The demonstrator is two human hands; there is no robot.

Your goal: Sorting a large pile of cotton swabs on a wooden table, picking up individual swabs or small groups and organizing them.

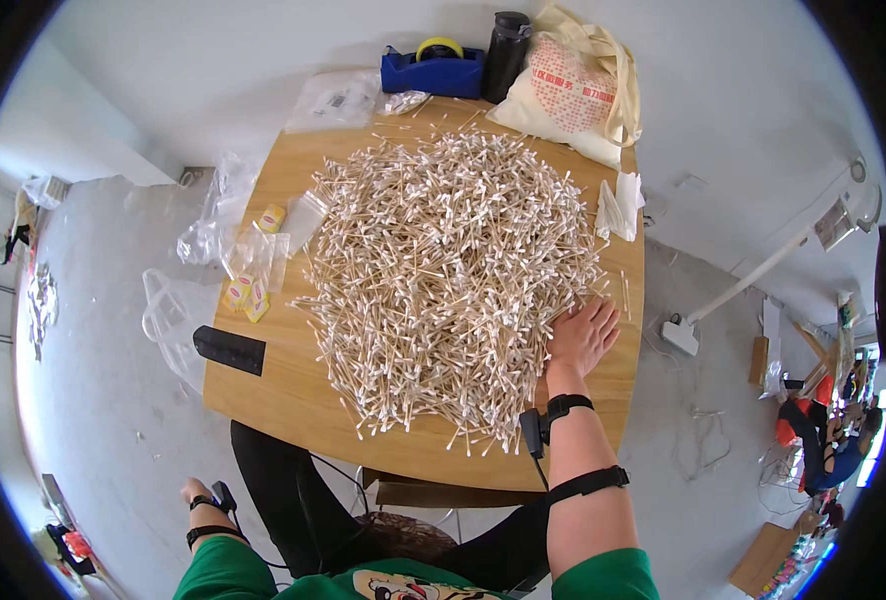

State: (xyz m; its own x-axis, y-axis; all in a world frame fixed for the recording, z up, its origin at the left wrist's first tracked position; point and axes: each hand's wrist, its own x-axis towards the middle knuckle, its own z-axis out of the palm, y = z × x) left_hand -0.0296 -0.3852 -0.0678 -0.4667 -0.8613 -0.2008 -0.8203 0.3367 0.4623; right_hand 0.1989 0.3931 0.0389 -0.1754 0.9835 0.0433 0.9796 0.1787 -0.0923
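A broad heap of cotton swabs [453, 280] with wooden sticks and white tips covers the middle of the wooden table [293, 385]. My right hand [583, 335] lies palm down at the heap's right edge. Its fingers are stretched out, and its thumb side touches the nearest swabs. A few loose swabs [625, 293] lie just beyond those fingertips. Off the table, low at the left, my left hand [195, 490] hangs beside my leg; its fingers are too small and foreshortened to make out. Both forearms carry black straps with small devices.
Clear plastic bags [178, 320], small yellow packets [253, 297] and a black case [229, 351] lie along the left edge. A blue tape dispenser [433, 74], a black bottle [506, 58] and a cream tote bag [568, 95] stand at the back. White tissue [620, 207] lies right.
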